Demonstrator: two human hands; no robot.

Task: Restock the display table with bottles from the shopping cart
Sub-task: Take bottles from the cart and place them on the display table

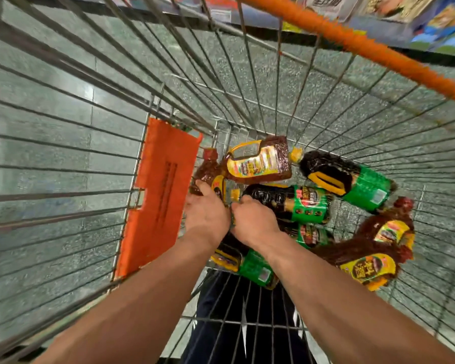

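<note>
I look down into a wire shopping cart (63, 143) with several dark sauce bottles lying on its bottom. A brown bottle with a yellow label and yellow handle (258, 161) lies at the far end. My left hand (205, 214) grips a red-capped brown bottle (208, 172) beside the orange flap. My right hand (252, 222) closes its fingers on a dark bottle with a green label (297, 203). Another green-labelled bottle with a yellow handle (352, 182) lies to the right. Yellow-labelled brown bottles (378, 248) lie at the right side.
An orange plastic child-seat flap (160, 195) leans against the cart's left wall. The orange cart handle (352, 40) runs across the top right. Shelves with packaged goods (436, 19) stand beyond it. A green-labelled bottle (252, 266) lies under my forearms.
</note>
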